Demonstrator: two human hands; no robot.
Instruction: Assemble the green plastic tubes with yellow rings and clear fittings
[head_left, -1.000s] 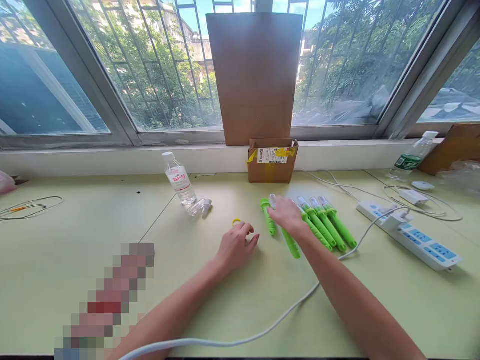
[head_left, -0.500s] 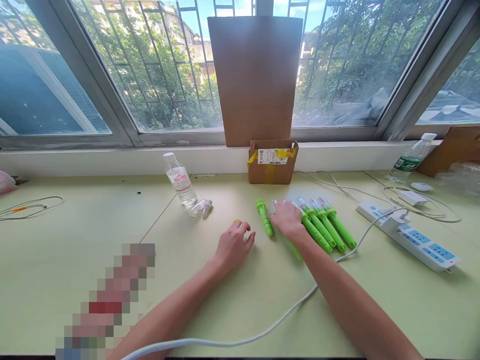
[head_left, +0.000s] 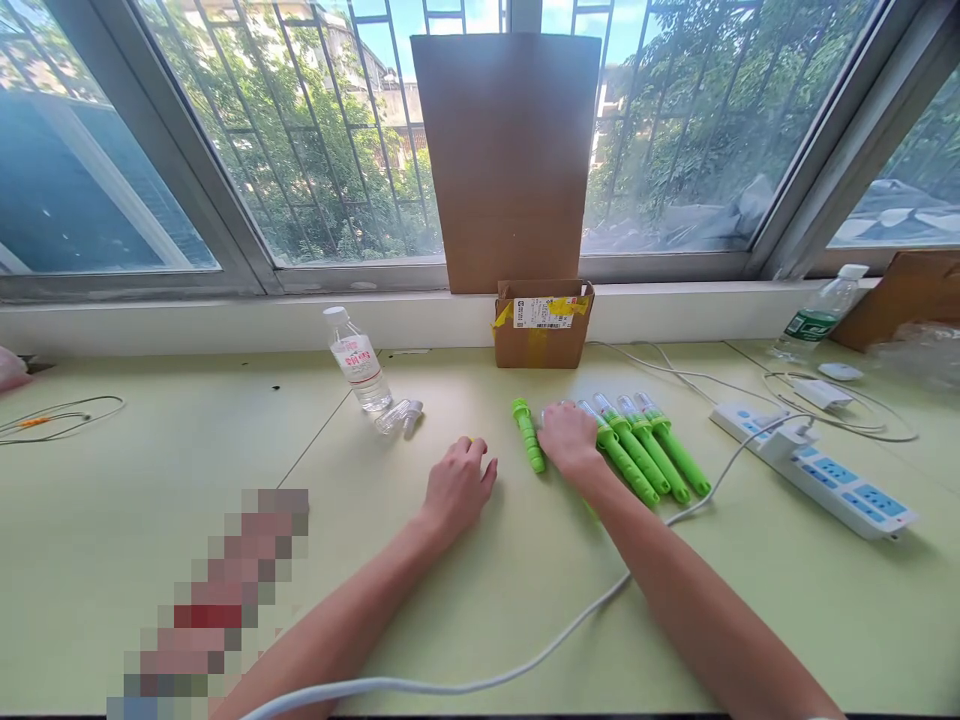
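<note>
My left hand [head_left: 456,490] rests low over the table, thumb and fingers apart and slightly bent. A small yellow thing [head_left: 472,440] shows just past its fingertips, mostly hidden. My right hand [head_left: 568,437] is closed over a green stick, most of which lies beneath the hand and forearm. Left of that hand lies a shorter ridged green piece [head_left: 529,436]. To its right, several green sticks [head_left: 634,457] with clear tube tops lie side by side, slanting toward the lower right.
Near the window stand a small carton [head_left: 541,345] and a water bottle [head_left: 358,362], with clear small tubes [head_left: 403,416] beside it. A power strip [head_left: 821,475] lies at right. A white cable [head_left: 540,655] crosses under my right forearm. Another bottle [head_left: 816,318] stands at far right.
My left hand has shifted slightly left, its thumb further from the sticks. My right hand has barely moved, and the green sticks look unchanged.
</note>
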